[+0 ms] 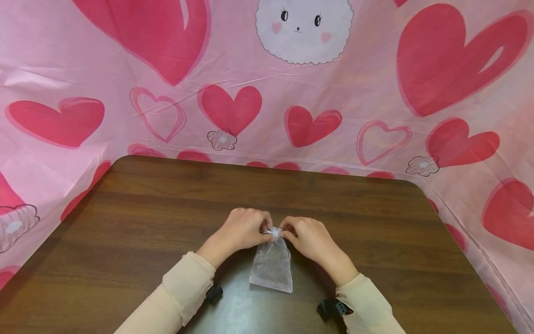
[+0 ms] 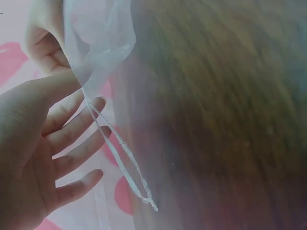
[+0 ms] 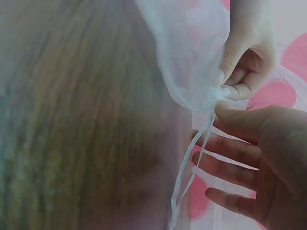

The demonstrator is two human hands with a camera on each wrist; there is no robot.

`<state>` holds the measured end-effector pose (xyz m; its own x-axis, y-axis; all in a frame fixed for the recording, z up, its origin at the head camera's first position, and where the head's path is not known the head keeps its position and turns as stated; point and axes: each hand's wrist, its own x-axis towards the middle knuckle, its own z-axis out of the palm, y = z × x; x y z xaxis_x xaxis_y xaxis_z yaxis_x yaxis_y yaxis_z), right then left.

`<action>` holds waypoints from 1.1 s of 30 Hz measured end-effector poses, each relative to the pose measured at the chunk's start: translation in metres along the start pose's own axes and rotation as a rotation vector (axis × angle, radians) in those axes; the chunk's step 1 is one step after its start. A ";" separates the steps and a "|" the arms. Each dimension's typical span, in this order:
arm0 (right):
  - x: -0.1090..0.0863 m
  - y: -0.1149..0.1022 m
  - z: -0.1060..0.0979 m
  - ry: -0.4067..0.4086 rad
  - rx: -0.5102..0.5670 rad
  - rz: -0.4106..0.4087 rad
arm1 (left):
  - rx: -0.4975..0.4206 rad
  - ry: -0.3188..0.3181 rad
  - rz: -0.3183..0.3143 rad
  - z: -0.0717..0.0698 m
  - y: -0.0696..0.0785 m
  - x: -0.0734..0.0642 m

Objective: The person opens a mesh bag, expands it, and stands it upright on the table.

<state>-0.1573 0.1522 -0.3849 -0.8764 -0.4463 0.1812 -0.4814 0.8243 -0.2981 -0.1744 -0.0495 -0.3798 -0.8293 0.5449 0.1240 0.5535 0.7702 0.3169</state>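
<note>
A sheer white organza drawstring pouch [image 1: 272,269] hangs over the front middle of the table, its neck gathered into a ruffle and its body looking flat. My left hand [image 1: 248,227] pinches the gathered neck from the left between thumb and forefinger. From the other side, my right hand [image 1: 308,236] pinches the same neck. A loop of thin white drawstring [image 2: 127,158] dangles by the left fingers in the left wrist view. Another drawstring loop [image 3: 184,167] trails past the right fingers in the right wrist view. Whatever the fingertips cover at the neck is hidden.
The dark brown wooden table [image 1: 167,208] has rounded far corners. Behind it and along both sides hangs a pink cloth [image 1: 233,60] printed with red hearts. A black camera mount [image 1: 329,308] sits at the right wrist, another mount [image 1: 214,294] at the left.
</note>
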 end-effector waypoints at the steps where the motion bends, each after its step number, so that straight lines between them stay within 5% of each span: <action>1: -0.001 0.000 -0.001 0.013 0.005 -0.004 | -0.001 0.006 -0.002 -0.001 0.001 0.000; 17: -0.020 -0.008 -0.015 0.222 0.100 -0.016 | -0.163 0.134 0.038 -0.009 0.012 -0.016; 28: -0.027 -0.011 -0.017 0.408 0.236 -0.071 | -0.230 0.353 0.054 -0.011 0.018 -0.027; 33: -0.028 -0.013 -0.018 0.407 0.307 -0.051 | -0.244 0.428 0.079 -0.010 0.019 -0.028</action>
<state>-0.1265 0.1604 -0.3692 -0.8037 -0.2610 0.5348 -0.5595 0.6373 -0.5298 -0.1415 -0.0531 -0.3675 -0.7711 0.3743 0.5151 0.6243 0.6039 0.4956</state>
